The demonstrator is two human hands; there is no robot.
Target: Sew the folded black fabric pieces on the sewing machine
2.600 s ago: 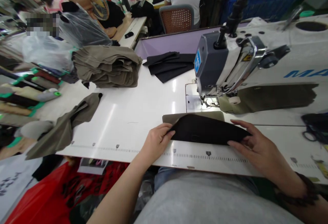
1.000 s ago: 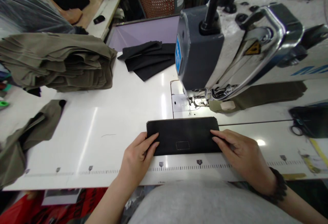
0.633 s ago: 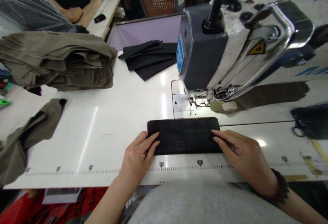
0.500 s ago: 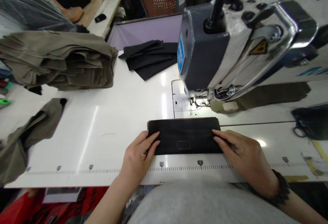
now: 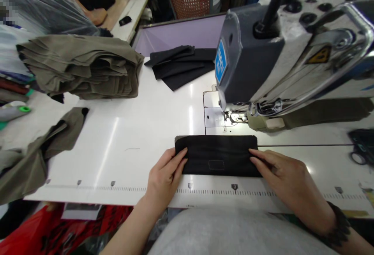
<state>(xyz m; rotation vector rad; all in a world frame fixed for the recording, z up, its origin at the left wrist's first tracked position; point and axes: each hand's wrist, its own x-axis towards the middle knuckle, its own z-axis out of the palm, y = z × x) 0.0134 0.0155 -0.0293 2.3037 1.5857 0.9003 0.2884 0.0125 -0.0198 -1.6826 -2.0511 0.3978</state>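
Observation:
A black folded cloth piece with a small stitched rectangle lies flat near the table's front edge, just in front of the sewing machine's needle plate. My left hand pinches its left end between thumb and fingers. At the right end, my right hand grips the cloth the same way, a dark bracelet on the wrist. The sewing machine head stands above and behind the cloth.
Stacked olive cloth sits at the back left, black cloth pieces beside it. A loose olive piece lies at the left. Olive cloth extends under the machine. Black scissors are at the right.
The whole view has shifted, so the table, machine and hands appear farther right. Both hands keep hold of the black cloth, which stays in nearly the same place on the table.

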